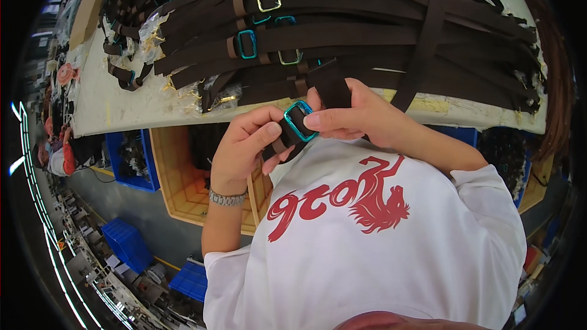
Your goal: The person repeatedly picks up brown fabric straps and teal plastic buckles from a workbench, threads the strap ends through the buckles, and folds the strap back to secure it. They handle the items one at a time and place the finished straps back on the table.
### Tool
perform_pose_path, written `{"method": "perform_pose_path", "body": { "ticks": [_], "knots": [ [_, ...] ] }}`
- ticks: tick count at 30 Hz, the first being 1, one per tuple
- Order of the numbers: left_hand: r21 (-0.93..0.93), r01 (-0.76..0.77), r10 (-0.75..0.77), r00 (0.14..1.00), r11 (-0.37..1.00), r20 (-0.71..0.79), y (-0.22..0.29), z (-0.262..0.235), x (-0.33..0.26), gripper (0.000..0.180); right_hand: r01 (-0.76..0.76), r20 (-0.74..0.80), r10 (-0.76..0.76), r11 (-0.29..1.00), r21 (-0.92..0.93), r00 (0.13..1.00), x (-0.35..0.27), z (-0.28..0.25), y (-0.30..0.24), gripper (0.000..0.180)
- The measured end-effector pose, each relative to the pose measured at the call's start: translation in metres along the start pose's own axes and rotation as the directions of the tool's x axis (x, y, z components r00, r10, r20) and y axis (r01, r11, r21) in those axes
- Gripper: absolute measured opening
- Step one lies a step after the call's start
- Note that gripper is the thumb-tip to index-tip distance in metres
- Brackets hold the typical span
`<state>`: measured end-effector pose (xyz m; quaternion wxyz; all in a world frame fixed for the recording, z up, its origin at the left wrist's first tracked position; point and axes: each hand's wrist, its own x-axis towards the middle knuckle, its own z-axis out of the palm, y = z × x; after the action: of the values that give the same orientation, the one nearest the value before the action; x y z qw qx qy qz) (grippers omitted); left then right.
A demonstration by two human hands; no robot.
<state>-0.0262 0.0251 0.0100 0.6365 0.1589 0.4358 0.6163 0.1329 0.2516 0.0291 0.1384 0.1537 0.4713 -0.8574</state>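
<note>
In front of my chest I hold a dark brown webbing strap [331, 87] with both hands. A shiny blue rectangular buckle [290, 123] sits on it between them. My left hand [239, 142] pinches the strap just left of the buckle, close to a lighter brown loop. With thumb and fingers, my right hand [369, 115] grips the strap at the buckle's right side, and the thumb tip touches the buckle. A flat length of strap rises above the right fingers toward the table. Part of the strap is hidden behind my fingers.
Many similar straps [379, 36] with blue and gold-toned buckles lie across the pale table [122, 113]. Plastic-wrapped metal fittings [153, 33] cluster at their left ends. Below the table edge stand a wooden crate [174, 177] and blue bins [125, 241].
</note>
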Motion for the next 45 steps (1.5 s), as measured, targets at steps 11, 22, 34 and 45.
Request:
{"method": "perform_pose_path", "body": {
  "ticks": [11, 22, 34, 45],
  "knots": [
    [0.908, -0.239, 0.528, 0.849, 0.344, 0.023, 0.001, 0.043, 0.005, 0.063, 0.030, 0.004, -0.031, 0.991, 0.133, 1.000, -0.008, -0.001, 0.015, 0.023],
    [0.972, -0.233, 0.790, 0.603, 0.046, 0.107, -0.012, 0.061, 0.013, 0.027, -0.014, -0.042, 0.020, 0.993, 0.118, 0.999, -0.011, -0.011, 0.014, 0.025],
    [0.974, -0.204, 0.830, 0.523, -0.098, 0.193, -0.038, 0.055, 0.033, 0.042, 0.086, -0.255, -0.047, 0.986, 0.142, 0.966, -0.012, -0.009, 0.018, 0.025],
    [0.969, -0.247, 0.538, 0.818, 0.010, 0.203, 0.007, 0.081, 0.017, 0.065, 0.093, -0.168, -0.170, 0.916, -0.390, 0.971, -0.027, -0.013, 0.002, 0.027]
  ]
}}
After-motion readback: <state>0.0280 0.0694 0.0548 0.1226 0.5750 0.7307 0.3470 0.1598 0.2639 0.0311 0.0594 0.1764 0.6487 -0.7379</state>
